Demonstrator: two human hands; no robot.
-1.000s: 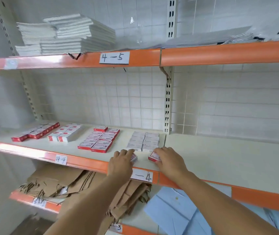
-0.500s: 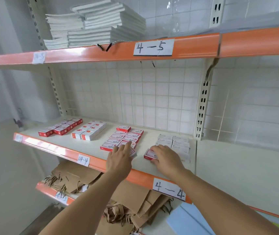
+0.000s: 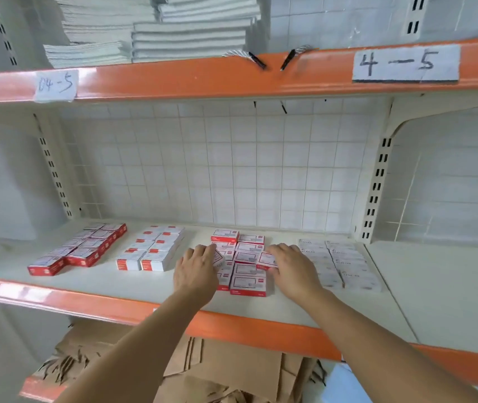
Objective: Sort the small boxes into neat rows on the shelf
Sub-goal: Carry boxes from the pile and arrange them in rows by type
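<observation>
The small boxes [image 3: 248, 282] between the two hands look like light, stiff cardboard packets, the kind that slide easily over a smooth shelf board and nudge one another out of line at a touch. I'd judge they crush little under fingertip pressure and are best taken by the short ends or long sides, pinched between thumb and fingers, or simply pushed flat from the side to square them up.

They are flat and rectangular, white on top with a red border and red sides, laid in two columns running away from the person. The block is not quite tidy: one box [image 3: 266, 260] at the right hand's fingertips sits skewed, lifted over its neighbours, and another [image 3: 219, 258] under the left hand's fingers is tilted too.

The left hand [image 3: 195, 270] lies palm down over the left column, fingers curled onto that tilted box; whether it truly pinches it I cannot tell. The right hand [image 3: 293, 264] rests palm down with its fingertips against the skewed box, and I cannot tell whether it grasps or only presses.

Beyond the right hand lies a pale grey-white block of boxes [image 3: 338, 264], already in two even columns. Out past the left hand sit a white-topped block [image 3: 152, 251] and, further still, a red-sided block [image 3: 80, 251], both in rows. All rest on the cream shelf [image 3: 133, 286] with its orange front edge.
</observation>
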